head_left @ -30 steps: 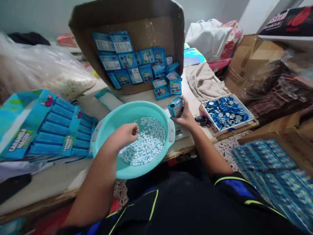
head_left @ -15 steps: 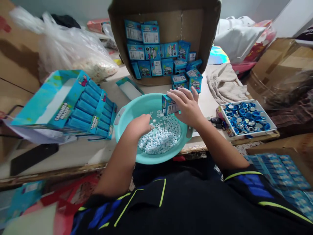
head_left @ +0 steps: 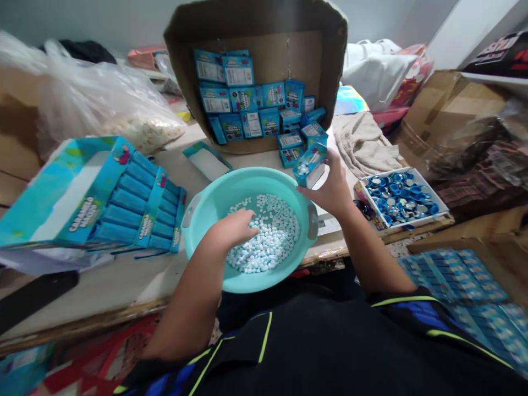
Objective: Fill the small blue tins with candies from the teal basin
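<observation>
A turquoise plastic basin (head_left: 206, 206) holds many small pale blue and white candies (head_left: 270, 236). Inside it, my left hand (head_left: 237, 228) hovers low over the candies, thumb and fingers apart, with some fingers partly hidden. My right hand (head_left: 334, 187) grips a small blue candy box (head_left: 311, 165) above the basin's right rim. The box is tilted, and its open end shows pale candies inside. Beyond the basin, a cardboard carton (head_left: 256, 38) lies on its side with several similar blue boxes (head_left: 243, 99) stacked in it.
A blue display case (head_left: 86, 217) of packed boxes stands left, near a dark flat object (head_left: 41, 294). On the right are a tray of blue-and-silver pieces (head_left: 400, 198), a grey cloth (head_left: 363, 143) and a white flat object (head_left: 328, 224). A blue tray (head_left: 208, 160) lies behind the basin.
My right hand has moved the candy box up and to the right and turned its open end toward me. My left hand stays in the basin. The whole view has shifted slightly.
</observation>
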Demonstrator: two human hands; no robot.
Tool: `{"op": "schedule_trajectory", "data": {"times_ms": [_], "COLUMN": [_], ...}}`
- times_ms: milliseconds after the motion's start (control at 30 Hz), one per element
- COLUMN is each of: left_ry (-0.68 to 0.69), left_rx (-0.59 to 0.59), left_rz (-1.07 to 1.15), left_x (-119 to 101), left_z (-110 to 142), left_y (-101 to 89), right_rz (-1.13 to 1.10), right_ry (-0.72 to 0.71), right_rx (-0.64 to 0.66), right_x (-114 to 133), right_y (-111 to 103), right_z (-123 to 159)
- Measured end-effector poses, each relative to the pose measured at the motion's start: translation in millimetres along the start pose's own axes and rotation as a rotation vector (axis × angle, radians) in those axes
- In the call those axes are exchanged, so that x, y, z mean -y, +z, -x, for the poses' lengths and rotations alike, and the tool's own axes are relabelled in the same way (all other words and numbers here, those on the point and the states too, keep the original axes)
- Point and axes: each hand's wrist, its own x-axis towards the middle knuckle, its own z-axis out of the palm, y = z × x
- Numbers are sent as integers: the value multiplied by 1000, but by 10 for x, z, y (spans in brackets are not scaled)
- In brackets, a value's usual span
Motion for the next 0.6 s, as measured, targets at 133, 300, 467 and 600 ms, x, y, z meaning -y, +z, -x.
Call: {"op": "schedule_trajectory", "data": {"times_ms": [133, 300, 467, 600], "left_ry": [7, 18, 64, 79], "left_rx": [99, 186, 192, 203], "left_rz": [-95, -169, -158, -152], "left_x": [-90, -224, -203, -147], "left_z": [-71, -139, -250, -339], "left_y": [17, 27, 98, 159], "right_rz": [-110, -138, -71, -19], "right_ry": [239, 358, 311, 299], "right_rx": [-98, 23, -7, -88], "right_x": [-377, -611, -654, -627], "right_y": [-21, 74, -36, -300], "right_z": [231, 412, 583, 944]}}
